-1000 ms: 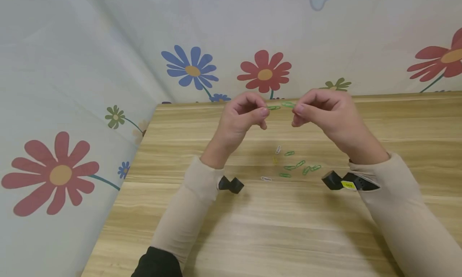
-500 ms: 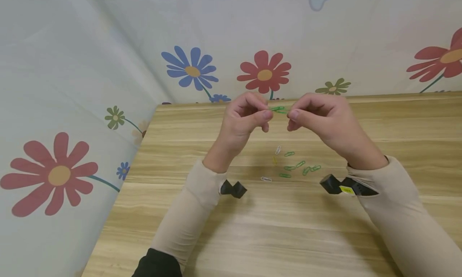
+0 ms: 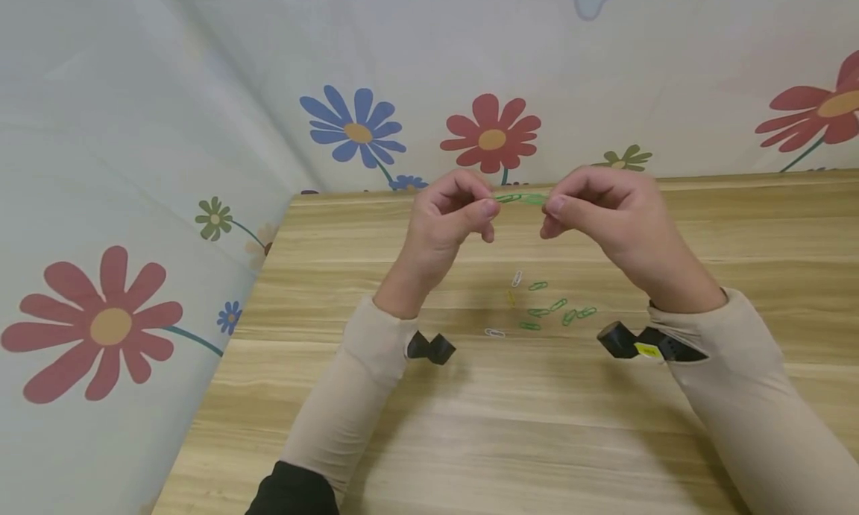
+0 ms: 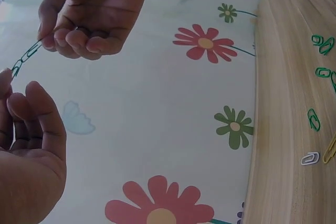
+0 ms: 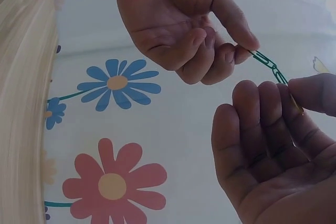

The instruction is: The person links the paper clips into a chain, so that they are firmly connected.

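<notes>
Above the table's far part, my left hand (image 3: 438,228) pinches a green paper clip (image 5: 261,58) between thumb and finger. Facing it, my right hand (image 3: 611,220) pinches a second green paper clip (image 5: 280,75). The two clips look hooked together end to end and run in a line between the hands. Below the right thumb, in the right wrist view, a thin yellow piece (image 5: 297,103) pokes out, perhaps another clip; most of it is hidden by the fingers. The other fingers of both hands are loosely bent.
Several loose green paper clips (image 3: 559,304) lie on the wooden table (image 3: 510,425) beneath the hands. Beside them are a yellow clip (image 3: 511,299) and two white ones, one farther (image 3: 517,279) and one nearer, a white clip (image 3: 495,333). A flower-printed curtain (image 3: 416,68) hangs behind the table.
One second ago a small gap separated the two held clips. Half a second ago the hands came closer and the clips overlapped. Now the hands are slightly farther apart, with the clips joined in line.
</notes>
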A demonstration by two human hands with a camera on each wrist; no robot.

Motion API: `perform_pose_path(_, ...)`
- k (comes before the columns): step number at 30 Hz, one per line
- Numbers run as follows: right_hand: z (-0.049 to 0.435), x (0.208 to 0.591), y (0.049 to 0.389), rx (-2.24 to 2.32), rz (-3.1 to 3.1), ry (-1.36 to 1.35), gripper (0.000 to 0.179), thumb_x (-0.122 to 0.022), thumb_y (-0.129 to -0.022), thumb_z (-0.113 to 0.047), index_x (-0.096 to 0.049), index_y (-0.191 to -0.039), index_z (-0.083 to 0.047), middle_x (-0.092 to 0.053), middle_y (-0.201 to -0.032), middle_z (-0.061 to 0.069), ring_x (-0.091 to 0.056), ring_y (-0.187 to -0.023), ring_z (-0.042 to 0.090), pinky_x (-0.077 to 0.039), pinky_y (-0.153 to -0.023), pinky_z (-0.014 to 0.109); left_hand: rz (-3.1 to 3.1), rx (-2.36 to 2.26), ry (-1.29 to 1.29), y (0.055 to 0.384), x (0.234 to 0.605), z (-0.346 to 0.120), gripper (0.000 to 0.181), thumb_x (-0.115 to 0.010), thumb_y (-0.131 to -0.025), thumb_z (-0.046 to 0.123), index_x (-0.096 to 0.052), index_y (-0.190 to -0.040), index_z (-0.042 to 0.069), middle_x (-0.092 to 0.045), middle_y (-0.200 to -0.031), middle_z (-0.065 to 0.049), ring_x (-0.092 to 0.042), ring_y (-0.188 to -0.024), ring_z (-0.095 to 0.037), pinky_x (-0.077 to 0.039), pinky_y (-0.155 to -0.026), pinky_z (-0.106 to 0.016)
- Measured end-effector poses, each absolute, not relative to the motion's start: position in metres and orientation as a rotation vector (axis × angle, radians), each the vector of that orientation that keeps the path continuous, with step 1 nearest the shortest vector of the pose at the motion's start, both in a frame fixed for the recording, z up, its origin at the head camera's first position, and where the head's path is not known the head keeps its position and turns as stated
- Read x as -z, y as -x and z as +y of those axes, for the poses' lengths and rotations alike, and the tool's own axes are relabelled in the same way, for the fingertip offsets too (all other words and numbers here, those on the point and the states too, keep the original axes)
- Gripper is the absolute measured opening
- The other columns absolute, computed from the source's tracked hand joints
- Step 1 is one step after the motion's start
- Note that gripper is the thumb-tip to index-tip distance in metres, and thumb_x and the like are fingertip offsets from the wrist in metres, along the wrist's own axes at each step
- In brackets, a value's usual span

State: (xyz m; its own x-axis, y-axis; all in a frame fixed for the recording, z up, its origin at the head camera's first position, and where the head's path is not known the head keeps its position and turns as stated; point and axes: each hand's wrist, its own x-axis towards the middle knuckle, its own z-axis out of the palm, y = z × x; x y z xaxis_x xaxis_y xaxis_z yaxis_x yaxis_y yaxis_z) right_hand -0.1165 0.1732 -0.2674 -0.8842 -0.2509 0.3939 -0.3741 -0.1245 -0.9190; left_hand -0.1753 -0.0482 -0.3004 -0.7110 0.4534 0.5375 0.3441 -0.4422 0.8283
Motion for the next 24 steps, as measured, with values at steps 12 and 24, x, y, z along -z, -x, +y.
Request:
perform_pose_path(12,0.173,0.272,0.121,-2.034,-2.333,-0.725,0.013,-0.062,-0.101,-0.009,-0.068,-0.096,0.002,-0.068,-0.086,0.017,-0.068,-0.082,0.029,-0.057,-0.082,0.033,1.631,-2.328,-1.225,0.175,0.291,-0.052,0.004,-0.069,-0.095,0.010,-0.065,-0.096,0.009,-0.060,-0.089,-0.003,-0.057,-0.063,-0.017,-0.055,-0.062,-0.027)
perform_pose_path(24,0.168,0.283,0.129,-2.100,-2.381,-1.007,0.043,-0.056,-0.103,-0.007,-0.053,-0.145,-0.007,-0.058,-0.138,0.010,-0.057,-0.123,0.030,-0.051,-0.098,0.035,1.996,-2.148,-1.297,0.161,0.271,-0.056,0.011,-0.062,-0.091,-0.014,-0.059,-0.101,-0.014,-0.063,-0.086,-0.009,-0.052,-0.060,-0.023,-0.048,-0.056,-0.029)
